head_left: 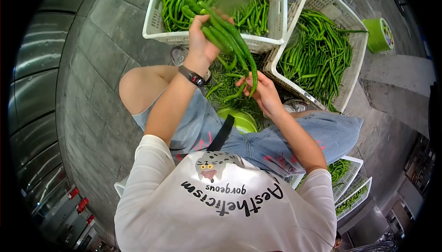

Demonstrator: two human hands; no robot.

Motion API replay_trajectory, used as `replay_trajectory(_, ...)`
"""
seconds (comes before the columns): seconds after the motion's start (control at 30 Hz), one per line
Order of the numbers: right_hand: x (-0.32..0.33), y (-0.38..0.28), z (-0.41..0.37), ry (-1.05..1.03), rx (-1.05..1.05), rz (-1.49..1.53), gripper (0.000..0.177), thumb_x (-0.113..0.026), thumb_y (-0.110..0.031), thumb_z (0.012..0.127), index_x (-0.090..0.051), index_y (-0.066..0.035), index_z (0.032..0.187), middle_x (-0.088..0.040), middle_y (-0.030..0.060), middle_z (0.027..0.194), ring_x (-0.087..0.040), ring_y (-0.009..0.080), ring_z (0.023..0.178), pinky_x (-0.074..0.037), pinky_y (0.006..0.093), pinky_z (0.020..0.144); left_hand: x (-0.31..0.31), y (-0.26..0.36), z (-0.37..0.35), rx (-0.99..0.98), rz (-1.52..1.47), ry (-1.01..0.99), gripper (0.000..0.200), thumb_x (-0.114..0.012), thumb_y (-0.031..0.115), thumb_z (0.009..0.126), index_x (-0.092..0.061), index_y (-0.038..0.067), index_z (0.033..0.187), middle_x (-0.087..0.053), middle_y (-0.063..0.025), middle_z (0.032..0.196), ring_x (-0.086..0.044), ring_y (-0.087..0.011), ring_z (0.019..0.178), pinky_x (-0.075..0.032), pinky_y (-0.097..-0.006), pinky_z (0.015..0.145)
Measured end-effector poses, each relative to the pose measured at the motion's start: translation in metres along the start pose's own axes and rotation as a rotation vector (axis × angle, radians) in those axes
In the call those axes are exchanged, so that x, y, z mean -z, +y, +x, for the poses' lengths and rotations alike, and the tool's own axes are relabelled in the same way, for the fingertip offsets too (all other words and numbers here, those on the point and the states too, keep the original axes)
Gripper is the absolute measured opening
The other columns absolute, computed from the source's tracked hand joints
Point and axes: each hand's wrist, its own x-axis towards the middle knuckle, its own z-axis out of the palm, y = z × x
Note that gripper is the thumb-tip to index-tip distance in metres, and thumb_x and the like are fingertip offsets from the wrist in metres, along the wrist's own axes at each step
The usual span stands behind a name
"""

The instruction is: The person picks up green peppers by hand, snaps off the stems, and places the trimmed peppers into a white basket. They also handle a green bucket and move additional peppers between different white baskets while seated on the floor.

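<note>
My left hand (pixel 201 42), with a dark wristband on the wrist, is closed around a bunch of long green chili peppers (pixel 232 38). The bunch slants down to the right. At its lower ends, the fingers of my right hand (pixel 266 94) close on the end of one green chili pepper (pixel 253 75). Just behind the bunch stands a white plastic crate (pixel 147 27) with more chili peppers (pixel 177 3) in it. Under my hands, a loose heap of small green pieces and stems (pixel 225 88) lies on the floor.
To the right, a tilted white crate (pixel 275 63) holds many thinner green chili peppers (pixel 317 49). A green bucket (pixel 378 34) stands beyond it. Between my legs is a lime-green plastic tub or stool (pixel 246 122). More white crates (pixel 352 180) with peppers stand behind my right side.
</note>
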Motion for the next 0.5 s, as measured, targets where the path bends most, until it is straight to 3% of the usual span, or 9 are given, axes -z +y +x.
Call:
replay_trajectory(0.2, 0.001, -0.002, -0.002, -0.038, -0.044, 0.005, 0.018, -0.057, -0.017, 0.089, -0.054, -0.005, 0.103, -0.063, 0.0105, 0.094, -0.051, 0.0107, 0.074, -0.042, 0.0243, 0.069, 0.0, 0.0, 0.0, -0.004, -0.005, 0.007, 0.023, -0.047, 0.012, 0.084, -0.049, 0.001, 0.104, -0.056, -0.0101, 0.097, -0.055, -0.0238, 0.092, -0.046, -0.0409, 0.092)
replay_trajectory(0.3, 0.009, 0.002, 0.0, -0.05, -0.082, -0.063, 0.021, -0.057, -0.019, 0.089, -0.053, -0.009, 0.107, -0.064, 0.0051, 0.093, -0.055, 0.01, 0.083, -0.042, 0.0237, 0.07, 0.0, 0.001, 0.0, -0.008, 0.005, 0.015, 0.023, -0.047, 0.012, 0.083, -0.049, 0.001, 0.104, -0.057, -0.0102, 0.097, -0.055, -0.0239, 0.092, -0.046, -0.0413, 0.092)
replay_trajectory(0.4, 0.011, 0.003, 0.002, -0.04, -0.137, -0.047, 0.023, -0.057, -0.016, 0.088, -0.055, -0.005, 0.108, -0.062, 0.0076, 0.098, -0.053, 0.0085, 0.082, -0.043, 0.0242, 0.073, 0.002, 0.0, 0.0, -0.001, 0.016, -0.01, 0.025, -0.048, 0.011, 0.083, -0.049, 0.001, 0.106, -0.057, -0.0104, 0.098, -0.055, -0.024, 0.092, -0.045, -0.0418, 0.093)
replay_trajectory(0.5, 0.016, 0.001, 0.004, 0.063, -0.133, -0.193, 0.023, -0.055, -0.016, 0.089, -0.055, -0.007, 0.111, -0.062, 0.0043, 0.104, -0.055, 0.0092, 0.091, -0.044, 0.0248, 0.077, 0.001, 0.003, -0.002, 0.059, 0.164, -0.08, 0.028, -0.05, 0.01, 0.083, -0.049, 0.001, 0.11, -0.057, -0.01, 0.099, -0.056, -0.023, 0.092, -0.046, -0.0417, 0.092)
